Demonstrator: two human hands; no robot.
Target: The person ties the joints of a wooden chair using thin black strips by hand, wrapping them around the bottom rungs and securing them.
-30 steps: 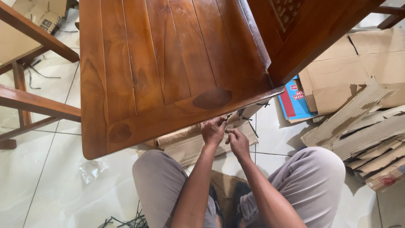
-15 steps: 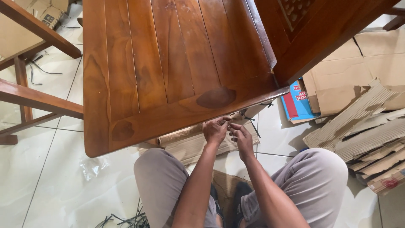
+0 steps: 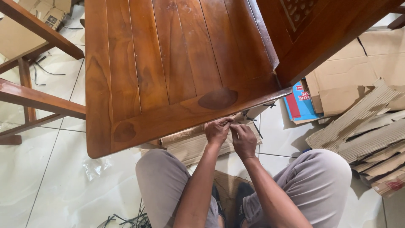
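Brown varnished wood fills most of our view: the slatted chair seat [image 3: 168, 71], seen from above, with its carved backrest [image 3: 312, 29] rising at the upper right.

Item, our left hand [image 3: 217, 131]: fingers curled, tips pinched together just under the seat's front edge. Item, our right hand [image 3: 244, 139]: beside the left and touching it, thumb and forefinger narrowed toward the same spot. Between the two sets of fingertips runs a thin dark strip [image 3: 249, 122], seemingly a plastic tie; we cannot tell which hand actually grips it, since the fingers cover it. We judge that the hands meet close together because the strip is small and sits tight against the seat rail.

Item, flattened brown cardboard [image 3: 192, 145]: lying on the floor beneath the seat's front edge, directly behind our hands.

Item, our knees in grey trousers [image 3: 320, 181]: spread either side of the forearms; we crouch low.

Surroundings: pale glossy floor tiles [image 3: 55, 177]; torn cardboard pieces [image 3: 367, 126] heaped at right, with a blue box [image 3: 297, 105] beside them; more dark ties [image 3: 126, 220] scattered near our feet; crumpled clear plastic [image 3: 95, 166]; another wooden frame [image 3: 38, 101] at left.
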